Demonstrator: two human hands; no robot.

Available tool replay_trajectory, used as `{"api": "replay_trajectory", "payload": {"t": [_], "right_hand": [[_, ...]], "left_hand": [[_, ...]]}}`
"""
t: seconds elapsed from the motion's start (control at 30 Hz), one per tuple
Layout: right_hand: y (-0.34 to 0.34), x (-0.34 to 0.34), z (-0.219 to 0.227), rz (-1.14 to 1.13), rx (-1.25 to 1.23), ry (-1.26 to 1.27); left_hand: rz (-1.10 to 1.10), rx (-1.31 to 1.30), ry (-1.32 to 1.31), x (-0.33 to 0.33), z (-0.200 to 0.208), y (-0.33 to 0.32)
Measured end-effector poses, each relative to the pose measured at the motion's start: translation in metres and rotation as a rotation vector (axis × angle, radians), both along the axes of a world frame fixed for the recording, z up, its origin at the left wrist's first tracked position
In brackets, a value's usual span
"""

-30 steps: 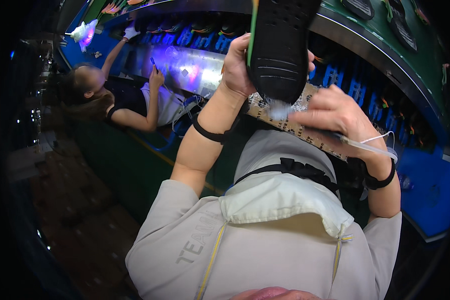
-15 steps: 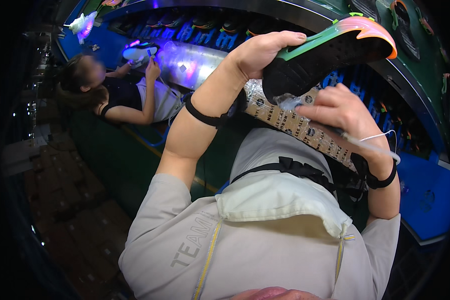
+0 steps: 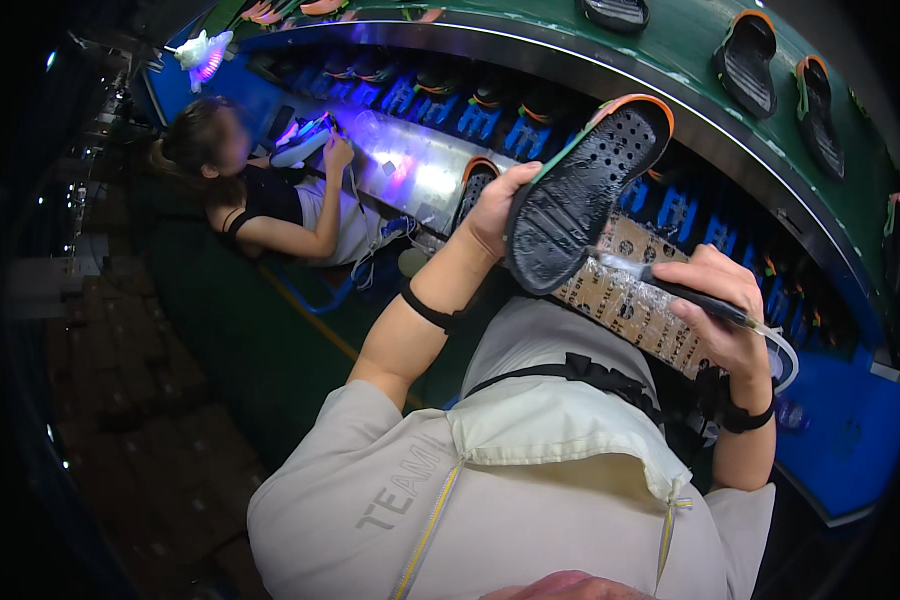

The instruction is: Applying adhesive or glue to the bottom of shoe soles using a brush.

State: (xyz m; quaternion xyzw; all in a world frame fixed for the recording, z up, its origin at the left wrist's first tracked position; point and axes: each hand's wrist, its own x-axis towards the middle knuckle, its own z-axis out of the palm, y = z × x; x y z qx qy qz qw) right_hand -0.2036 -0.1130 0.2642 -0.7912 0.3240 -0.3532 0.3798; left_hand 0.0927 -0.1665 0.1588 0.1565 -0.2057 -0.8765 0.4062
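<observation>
My left hand point(image 3: 498, 205) grips the edge of a shoe sole point(image 3: 580, 190), held up and tilted. Its black face is towards me, with small holes at the upper end and grooves lower down. That face shines as if wet, and its rim is orange and green. My right hand point(image 3: 715, 300) is closed round the dark handle of a brush point(image 3: 705, 300) with a pale tip and a white tube trailing from its back end. The brush tip is at the sole's lower right edge; whether it touches cannot be told.
A cardboard-coloured board point(image 3: 630, 300) under clear film lies below the sole. Behind it, more soles rest on blue racks point(image 3: 530, 135). A green conveyor point(image 3: 660, 60) carries further soles point(image 3: 748, 65). At the left another person point(image 3: 290, 210) works on a shoe part under violet light.
My left hand has turned the sole so its black grooved face shows, and lowered it slightly. My right hand has moved down and right, with the brush now plainly visible.
</observation>
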Motion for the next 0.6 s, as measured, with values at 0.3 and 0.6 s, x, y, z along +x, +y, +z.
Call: {"api": "replay_trajectory", "payload": {"t": [0.3,0.6], "right_hand": [[0.019,0.002,-0.025,-0.146,0.120,-0.016],[0.034,-0.013,-0.034,-0.244,0.235,0.002]], "left_hand": [[0.347,-0.157,0.349,0.032,0.082,-0.172],[1.209,-1.341,-1.788,0.129,0.082,-0.246]]}}
